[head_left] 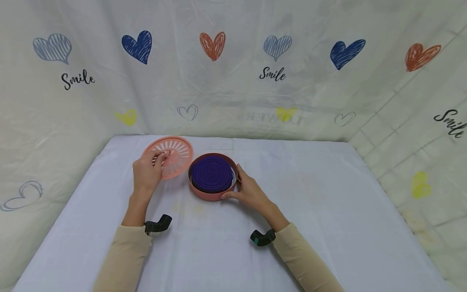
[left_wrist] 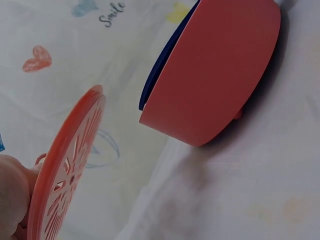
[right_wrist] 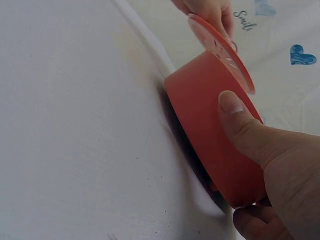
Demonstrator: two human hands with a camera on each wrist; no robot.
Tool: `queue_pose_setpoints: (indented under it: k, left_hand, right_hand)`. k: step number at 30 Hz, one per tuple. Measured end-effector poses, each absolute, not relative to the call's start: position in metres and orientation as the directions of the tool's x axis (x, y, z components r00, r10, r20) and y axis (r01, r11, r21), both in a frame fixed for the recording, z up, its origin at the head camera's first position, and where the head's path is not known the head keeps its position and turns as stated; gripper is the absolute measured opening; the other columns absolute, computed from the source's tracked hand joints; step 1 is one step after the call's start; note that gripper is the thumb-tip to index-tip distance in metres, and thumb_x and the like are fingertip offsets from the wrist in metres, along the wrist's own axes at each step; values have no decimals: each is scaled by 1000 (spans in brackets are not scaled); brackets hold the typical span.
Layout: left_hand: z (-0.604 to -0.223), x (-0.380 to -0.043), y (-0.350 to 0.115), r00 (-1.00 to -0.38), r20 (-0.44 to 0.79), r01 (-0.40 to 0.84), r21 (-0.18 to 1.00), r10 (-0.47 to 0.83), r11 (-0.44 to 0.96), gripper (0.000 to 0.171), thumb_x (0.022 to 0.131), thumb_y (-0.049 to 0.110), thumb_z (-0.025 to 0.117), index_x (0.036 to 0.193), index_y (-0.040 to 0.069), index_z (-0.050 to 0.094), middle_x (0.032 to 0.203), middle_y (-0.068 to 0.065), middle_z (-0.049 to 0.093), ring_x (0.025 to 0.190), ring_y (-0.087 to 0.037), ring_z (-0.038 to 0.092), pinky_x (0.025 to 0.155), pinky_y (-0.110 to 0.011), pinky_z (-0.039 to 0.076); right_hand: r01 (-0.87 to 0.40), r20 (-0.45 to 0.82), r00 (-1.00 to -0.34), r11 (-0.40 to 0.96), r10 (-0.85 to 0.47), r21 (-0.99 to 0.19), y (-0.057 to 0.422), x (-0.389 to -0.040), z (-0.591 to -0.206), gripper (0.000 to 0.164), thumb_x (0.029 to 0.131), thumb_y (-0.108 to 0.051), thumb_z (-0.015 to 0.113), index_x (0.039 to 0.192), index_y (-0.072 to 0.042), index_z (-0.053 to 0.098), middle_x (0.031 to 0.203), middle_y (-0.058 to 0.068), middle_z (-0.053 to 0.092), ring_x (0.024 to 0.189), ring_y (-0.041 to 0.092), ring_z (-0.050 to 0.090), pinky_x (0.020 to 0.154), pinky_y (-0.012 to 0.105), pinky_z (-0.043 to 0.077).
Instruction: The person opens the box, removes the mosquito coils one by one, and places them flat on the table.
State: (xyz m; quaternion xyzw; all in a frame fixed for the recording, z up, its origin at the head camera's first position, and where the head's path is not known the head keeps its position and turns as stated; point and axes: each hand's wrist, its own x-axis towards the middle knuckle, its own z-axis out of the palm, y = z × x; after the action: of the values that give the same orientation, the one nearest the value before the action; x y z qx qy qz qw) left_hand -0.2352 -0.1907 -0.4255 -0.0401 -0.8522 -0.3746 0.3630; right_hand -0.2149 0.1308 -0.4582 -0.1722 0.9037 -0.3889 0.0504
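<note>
My left hand (head_left: 148, 168) pinches the small ring on top of a slotted coral lid (head_left: 177, 160), holding it up to the left of a round coral mosquito coil box (head_left: 208, 196). Inside the box lies a dark purple spiral mosquito coil (head_left: 211, 173), filling most of the opening. My right hand (head_left: 251, 190) grips the box from its right side. Its thumb (right_wrist: 231, 103) lies along the outer wall in the right wrist view, with the other fingers partly hidden behind. In the left wrist view, the lid (left_wrist: 67, 160) is tilted and apart from the box (left_wrist: 215, 75).
A white cloth (head_left: 313, 211) covers the table, with faint yellowish marks in front of the box. Behind it and at the sides hangs a pale curtain (head_left: 237, 87) printed with hearts and words. Each wrist wears a black camera (head_left: 158, 224).
</note>
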Motion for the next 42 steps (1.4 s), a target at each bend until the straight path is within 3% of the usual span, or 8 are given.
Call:
queue_pose_setpoints:
  k: [15,30,42]
  left_hand:
    - [-433,-237,-209,-778,557,201,660,-291,724,15,93,4,69,100,-8,73,93,-25,75,91,-43,73,82,-54,58]
    - [-447,-238,-218,-816,485,119,674,-315,729,14,93,3,67,102,-7,73,95,-28,74,90,-43,72,76,-54,58]
    - [-460,-241,-222,-852,422,67,675,-311,735,17,96,9,66,102,-5,72,97,-25,74,87,-38,71,72,-46,56]
  right_hand:
    - [-292,53,-926,622,-373,-727,130,-214,-456,123,75,-42,85,160,2,8,165,17,23,151,30,31,121,47,34]
    - [-274,30,-924,606,-381,-747,131,-215,-456,123,76,-44,85,160,0,5,167,15,20,152,28,29,123,45,31]
    - [-257,8,-926,612,-378,-748,131,-215,-456,126,75,-48,84,161,-2,5,167,14,19,151,27,32,122,44,32]
